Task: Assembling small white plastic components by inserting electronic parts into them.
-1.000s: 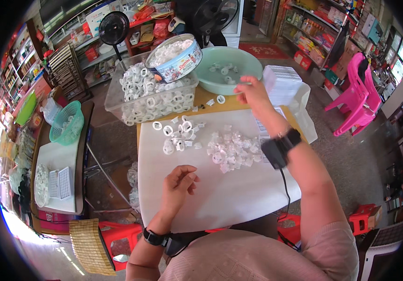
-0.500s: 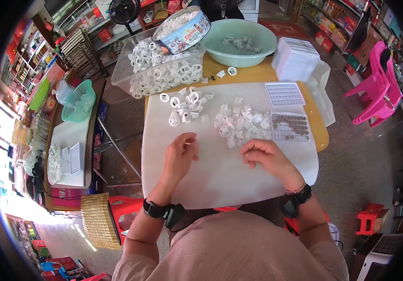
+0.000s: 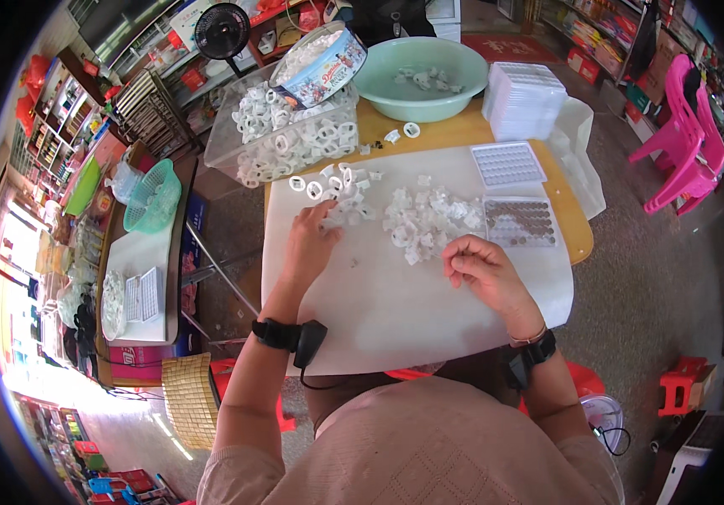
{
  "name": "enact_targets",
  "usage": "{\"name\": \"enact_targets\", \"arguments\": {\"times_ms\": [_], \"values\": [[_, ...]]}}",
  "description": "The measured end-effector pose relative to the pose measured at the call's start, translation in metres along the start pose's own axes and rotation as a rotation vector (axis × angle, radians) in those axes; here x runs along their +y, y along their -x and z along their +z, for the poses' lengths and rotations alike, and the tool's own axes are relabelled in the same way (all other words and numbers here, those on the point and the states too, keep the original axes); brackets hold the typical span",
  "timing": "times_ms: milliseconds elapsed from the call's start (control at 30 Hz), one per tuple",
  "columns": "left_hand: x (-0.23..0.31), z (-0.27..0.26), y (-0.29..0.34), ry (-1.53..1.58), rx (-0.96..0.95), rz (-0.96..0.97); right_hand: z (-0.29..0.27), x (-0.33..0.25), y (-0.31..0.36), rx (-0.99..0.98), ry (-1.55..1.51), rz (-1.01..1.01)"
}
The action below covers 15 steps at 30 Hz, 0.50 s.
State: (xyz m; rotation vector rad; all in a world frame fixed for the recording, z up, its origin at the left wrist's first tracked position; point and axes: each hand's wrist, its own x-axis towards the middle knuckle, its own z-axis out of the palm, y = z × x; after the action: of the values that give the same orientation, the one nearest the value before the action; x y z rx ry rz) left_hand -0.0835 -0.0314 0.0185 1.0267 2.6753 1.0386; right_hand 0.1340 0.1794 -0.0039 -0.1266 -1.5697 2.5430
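My left hand (image 3: 307,242) reaches to the near edge of a small group of white ring-shaped plastic parts (image 3: 347,181). Its fingers are stretched out and apart, and the fingertips touch or nearly touch the nearest parts. My right hand (image 3: 481,268) hovers just right of a pile of small white translucent plastic pieces (image 3: 417,223). Its fingers are curled with thumb and forefinger together; whatever they may hold is hidden. A tiny greyish piece (image 3: 354,263) lies on the white sheet (image 3: 412,320) between my hands.
Behind the right hand lie a white tray with small dark round bits (image 3: 539,223) and another white tray (image 3: 509,164). Farther back stand a clear bin of white parts (image 3: 236,156), a tilted round tin (image 3: 328,80), a pale green basin (image 3: 417,105) and stacked white trays (image 3: 526,105).
My left hand has moved forward from the middle of the sheet to the ring-shaped parts, and its fingers have spread. The tiny piece now shows on the sheet. My right hand has barely moved.
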Motion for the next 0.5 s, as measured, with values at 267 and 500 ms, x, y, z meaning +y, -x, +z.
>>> {"name": "enact_targets", "arguments": {"times_ms": [267,500], "values": [[0.003,-0.008,0.021,0.255,0.114,-0.044,0.001,-0.001,0.0,0.014,-0.023,-0.004],[0.008,-0.008,0.036,1.698,-0.307,-0.083,0.002,-0.001,0.002,0.012,-0.021,-0.012]]}}
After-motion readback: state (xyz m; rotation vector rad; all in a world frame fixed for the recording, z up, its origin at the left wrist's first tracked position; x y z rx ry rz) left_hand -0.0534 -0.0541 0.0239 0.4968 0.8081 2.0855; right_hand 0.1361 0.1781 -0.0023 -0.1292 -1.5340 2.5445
